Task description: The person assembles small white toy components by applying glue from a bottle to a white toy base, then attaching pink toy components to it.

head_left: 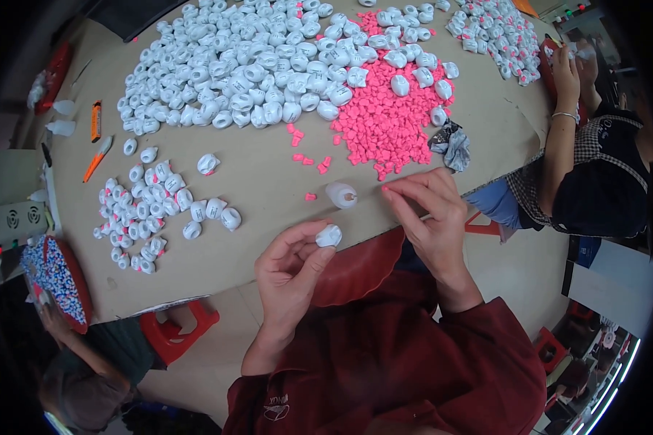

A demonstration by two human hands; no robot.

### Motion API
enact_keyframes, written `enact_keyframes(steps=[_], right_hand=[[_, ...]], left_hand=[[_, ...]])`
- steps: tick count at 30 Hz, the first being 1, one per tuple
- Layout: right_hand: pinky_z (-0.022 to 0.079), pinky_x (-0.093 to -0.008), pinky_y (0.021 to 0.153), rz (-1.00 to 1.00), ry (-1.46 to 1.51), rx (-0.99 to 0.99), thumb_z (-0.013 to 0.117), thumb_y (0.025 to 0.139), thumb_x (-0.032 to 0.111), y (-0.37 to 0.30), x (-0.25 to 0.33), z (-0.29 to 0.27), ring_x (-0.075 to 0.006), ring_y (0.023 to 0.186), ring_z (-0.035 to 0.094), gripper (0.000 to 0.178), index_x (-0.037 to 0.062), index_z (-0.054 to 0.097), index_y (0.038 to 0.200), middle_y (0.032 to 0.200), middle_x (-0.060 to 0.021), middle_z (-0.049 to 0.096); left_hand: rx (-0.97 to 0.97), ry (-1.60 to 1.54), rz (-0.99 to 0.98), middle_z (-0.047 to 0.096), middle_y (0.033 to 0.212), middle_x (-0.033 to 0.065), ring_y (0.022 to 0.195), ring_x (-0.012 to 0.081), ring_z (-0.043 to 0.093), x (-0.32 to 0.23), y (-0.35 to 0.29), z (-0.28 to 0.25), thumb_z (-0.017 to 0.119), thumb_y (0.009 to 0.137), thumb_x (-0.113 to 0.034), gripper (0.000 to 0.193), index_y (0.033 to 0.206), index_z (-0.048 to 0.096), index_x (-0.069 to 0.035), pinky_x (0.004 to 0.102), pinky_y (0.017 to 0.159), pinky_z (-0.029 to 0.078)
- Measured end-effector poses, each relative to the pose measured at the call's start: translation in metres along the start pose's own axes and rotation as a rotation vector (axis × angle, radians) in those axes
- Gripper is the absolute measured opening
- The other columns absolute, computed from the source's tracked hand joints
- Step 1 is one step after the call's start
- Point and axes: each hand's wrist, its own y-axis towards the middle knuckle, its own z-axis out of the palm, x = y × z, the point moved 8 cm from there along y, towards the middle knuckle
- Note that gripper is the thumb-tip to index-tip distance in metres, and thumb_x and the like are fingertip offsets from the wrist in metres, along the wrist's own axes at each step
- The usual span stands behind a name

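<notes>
My left hand [286, 264] holds a small rounded white plastic piece [329, 235] between thumb and fingers, just over the table's near edge. To its right, my right hand [439, 217] pinches a tiny pink piece [385, 189] at its fingertips; the two hands are apart. Between them on the table is a small whitish squeeze bottle [339, 194] with a brownish tip. A heap of pink pieces [392, 123] lies beyond my right hand. Left of it spreads a large heap of hollow white pieces [225, 72]. Nearer left sits a smaller group of white pieces with pink parts [149, 203].
An orange cutter knife [98, 158] and an orange box [96, 122] lie at left. Crumpled grey plastic [456, 148] is beside the pink heap. A co-worker [588, 159] sits at right, another [94, 362] at lower left near a red tray of beads [69, 279]. A red basin [359, 268] is below the edge.
</notes>
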Motion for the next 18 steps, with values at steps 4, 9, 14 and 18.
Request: enact_keyframes(steps=[4,9,14,18], right_hand=[[0.040,-0.0272,0.060,-0.012,0.282,0.063,0.074,0.064,0.001,-0.008,0.021,-0.003,-0.0151,0.065,0.052,0.017,0.0052,0.069,0.080,0.071,-0.0015,0.061],[0.038,-0.0275,0.059,-0.107,0.335,0.102,0.075,0.063,0.001,-0.013,0.032,0.008,-0.0144,0.064,0.051,0.020,0.0052,0.069,0.082,0.071,-0.0015,0.060],[0.040,-0.0272,0.061,0.000,0.437,0.150,0.073,0.066,0.002,-0.021,0.026,0.015,-0.0151,0.066,0.052,0.018,0.0046,0.069,0.084,0.072,-0.0027,0.061],[0.042,-0.0270,0.064,0.136,0.508,0.235,0.073,0.068,0.003,-0.015,0.014,0.019,-0.0162,0.068,0.053,0.016,0.0040,0.069,0.084,0.074,-0.0042,0.062]], left_hand=[[0.029,-0.001,0.052,0.059,0.110,0.0129,0.095,0.0154,0.060,-0.005,0.002,0.010,0.059,0.080,0.011,0.028,0.107,0.055,0.005,0.0249,0.082,0.049],[0.033,0.064,0.096,0.057,0.112,0.0137,0.097,0.0177,0.060,-0.004,0.002,0.018,0.061,0.078,0.011,0.028,0.105,0.055,0.005,0.0266,0.085,0.051],[0.031,0.172,0.198,0.057,0.112,0.0146,0.097,0.0185,0.060,-0.006,0.002,0.019,0.062,0.076,0.012,0.027,0.102,0.058,0.004,0.0269,0.083,0.053],[0.126,0.241,0.214,0.058,0.111,0.0156,0.097,0.0192,0.060,-0.003,0.002,0.018,0.062,0.076,0.011,0.026,0.101,0.060,0.003,0.0276,0.081,0.053]])
